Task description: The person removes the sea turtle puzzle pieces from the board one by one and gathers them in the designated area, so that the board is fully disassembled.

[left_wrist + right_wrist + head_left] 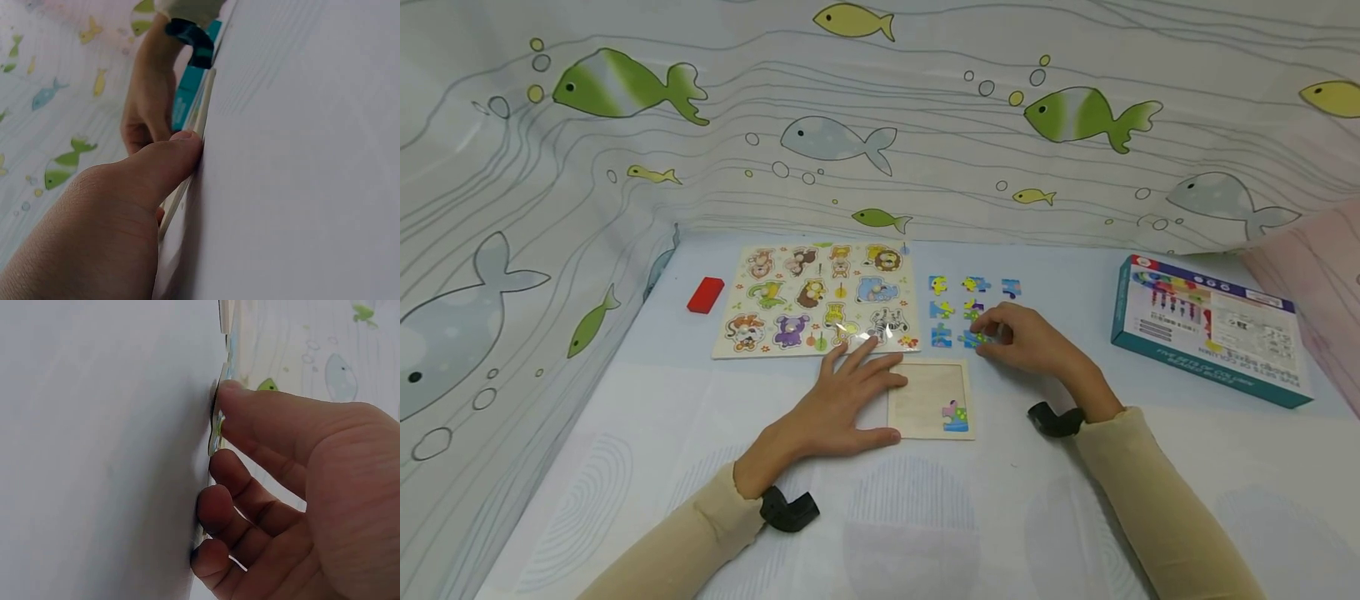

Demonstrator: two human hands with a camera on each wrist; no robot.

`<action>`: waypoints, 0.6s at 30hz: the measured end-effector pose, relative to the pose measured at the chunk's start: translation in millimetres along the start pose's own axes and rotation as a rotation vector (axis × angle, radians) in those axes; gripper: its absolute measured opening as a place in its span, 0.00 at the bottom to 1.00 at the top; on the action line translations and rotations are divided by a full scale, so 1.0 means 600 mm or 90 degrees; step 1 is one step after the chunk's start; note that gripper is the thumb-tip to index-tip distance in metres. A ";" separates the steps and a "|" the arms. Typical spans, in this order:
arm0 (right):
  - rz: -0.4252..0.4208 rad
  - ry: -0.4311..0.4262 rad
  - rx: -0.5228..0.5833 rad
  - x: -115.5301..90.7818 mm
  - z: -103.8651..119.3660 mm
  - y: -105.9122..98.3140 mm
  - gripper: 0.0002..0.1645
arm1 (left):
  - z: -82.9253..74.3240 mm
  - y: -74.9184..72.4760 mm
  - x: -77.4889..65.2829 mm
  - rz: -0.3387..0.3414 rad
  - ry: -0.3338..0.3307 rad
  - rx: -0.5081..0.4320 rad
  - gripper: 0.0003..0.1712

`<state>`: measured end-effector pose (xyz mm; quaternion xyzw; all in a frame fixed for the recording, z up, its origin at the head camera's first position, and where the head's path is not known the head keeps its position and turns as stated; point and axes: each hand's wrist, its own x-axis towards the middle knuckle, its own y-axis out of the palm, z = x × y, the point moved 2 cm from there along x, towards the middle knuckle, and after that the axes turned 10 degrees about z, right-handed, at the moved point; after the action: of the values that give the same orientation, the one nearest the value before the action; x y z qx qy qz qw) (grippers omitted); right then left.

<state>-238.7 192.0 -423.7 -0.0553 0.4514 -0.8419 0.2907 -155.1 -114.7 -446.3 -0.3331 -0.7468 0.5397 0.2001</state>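
My left hand (pixel 842 404) lies spread at the left side of a shallow wooden puzzle tray (pixel 917 400), its thumb and fingertips touching the frame. In the left wrist view the thumb (pixel 165 162) presses on the tray's edge. One joined patch of pink, green and blue pieces (pixel 956 417) sits in the tray's lower right corner. Above the tray, my right hand (pixel 1022 337) pinches a blue-green puzzle piece (pixel 972 339). In the right wrist view that piece (pixel 215 434) looks tilted, one edge off the table. Several loose pieces (pixel 940 310) lie in rows beside it.
A board of cartoon animals (pixel 786 304) lies behind the left hand, with a red block (pixel 705 295) to its left. A teal-edged box (pixel 1213 329) stands at the right. Fish-patterned cloth (pixel 955 175) rises behind the table.
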 end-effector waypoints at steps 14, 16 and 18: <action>0.118 -0.070 0.041 -0.005 0.044 0.004 0.14 | 0.000 0.000 0.002 0.010 -0.008 0.006 0.40; 0.150 -0.086 0.041 -0.008 0.053 0.005 0.14 | 0.000 0.000 0.002 0.009 -0.008 0.007 0.40; 0.181 -0.094 0.043 -0.011 0.062 0.007 0.13 | 0.000 0.000 0.002 0.007 -0.008 0.006 0.40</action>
<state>-218.1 166.6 -403.9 -0.0427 0.4039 -0.8006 0.4405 -155.7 -114.0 -446.4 -0.3332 -0.7433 0.5466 0.1943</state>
